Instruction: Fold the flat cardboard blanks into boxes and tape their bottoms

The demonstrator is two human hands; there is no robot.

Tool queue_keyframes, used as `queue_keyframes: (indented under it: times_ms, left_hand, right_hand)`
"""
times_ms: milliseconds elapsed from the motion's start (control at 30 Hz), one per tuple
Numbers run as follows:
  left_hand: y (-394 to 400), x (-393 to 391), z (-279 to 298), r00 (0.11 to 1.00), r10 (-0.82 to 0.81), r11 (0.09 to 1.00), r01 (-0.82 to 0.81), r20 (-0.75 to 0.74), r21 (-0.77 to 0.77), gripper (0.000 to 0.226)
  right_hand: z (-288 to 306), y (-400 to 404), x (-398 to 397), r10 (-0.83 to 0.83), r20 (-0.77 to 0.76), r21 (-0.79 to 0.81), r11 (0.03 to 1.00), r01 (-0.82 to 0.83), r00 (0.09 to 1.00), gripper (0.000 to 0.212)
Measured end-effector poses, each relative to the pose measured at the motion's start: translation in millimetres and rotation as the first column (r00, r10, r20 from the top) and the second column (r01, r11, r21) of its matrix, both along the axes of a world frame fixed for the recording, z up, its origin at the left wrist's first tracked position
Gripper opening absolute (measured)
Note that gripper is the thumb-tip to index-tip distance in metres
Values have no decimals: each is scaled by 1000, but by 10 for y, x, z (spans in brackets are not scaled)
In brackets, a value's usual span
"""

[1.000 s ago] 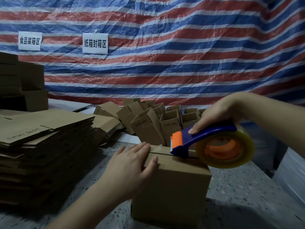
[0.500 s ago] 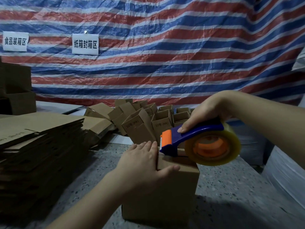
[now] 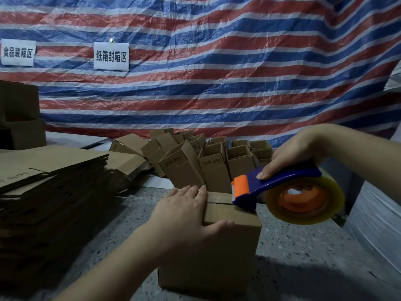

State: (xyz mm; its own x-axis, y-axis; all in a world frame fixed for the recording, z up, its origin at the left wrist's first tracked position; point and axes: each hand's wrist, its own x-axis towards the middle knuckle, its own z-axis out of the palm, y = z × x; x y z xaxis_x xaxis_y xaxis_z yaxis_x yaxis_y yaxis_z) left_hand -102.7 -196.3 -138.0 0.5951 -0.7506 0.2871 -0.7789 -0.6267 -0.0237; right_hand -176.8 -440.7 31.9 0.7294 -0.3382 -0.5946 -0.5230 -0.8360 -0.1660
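On the speckled grey table directly before us stands the cardboard box, flaps closed on top with the seam between them showing. Our left hand lies flat over the box's left top edge, fingers straight across the flaps, thumb pressed along the near face; it grips nothing. Our right hand curls round the blue handle of the tape dispenser, index finger laid along the top. The dispenser's orange-tipped nose touches the seam on the box top; the clear tape roll hangs off the box's right side. Left of us sits a tall stack of flat blanks. Beyond the box, folded boxes crowd together, open ends up, some tilted. Behind hangs a red-white-blue striped tarp with two white signs.
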Motion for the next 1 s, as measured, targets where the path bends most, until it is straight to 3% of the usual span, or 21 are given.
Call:
queue_keyframes:
  times_ms: [200, 333, 467, 700, 867, 1000]
  left_hand:
    - [-60, -25, 132, 997, 10, 995, -2, -74, 101, 136]
    - [-297, -148, 182, 995, -90, 990, 94, -46, 103, 129]
    - [-377, -213, 73, 996, -81, 993, 83, -27, 84, 118]
    - [-351, -188, 69, 994, -107, 992, 106, 18, 73, 124]
    - [-350, -187, 35, 993, -116, 993, 114, 39, 31, 121]
    - [-347, -186, 45, 994, -107, 994, 106, 22, 38, 124]
  right_hand:
    - [-65, -56, 7, 1, -21, 18, 1000, -1, 1000, 96]
    - [-85, -79, 18, -10, -4, 10, 1000, 10, 1000, 98]
    - [-102, -100, -8, -17, 5, 38, 999, 17, 1000, 93]
    - [37, -230, -169, -11, 10, 42, 999, 11, 1000, 94]
    - [158, -457, -392, -97, 22, 32, 995, 97, 995, 81]
    - [12, -442, -368, -75, -40, 28, 997, 76, 996, 74]
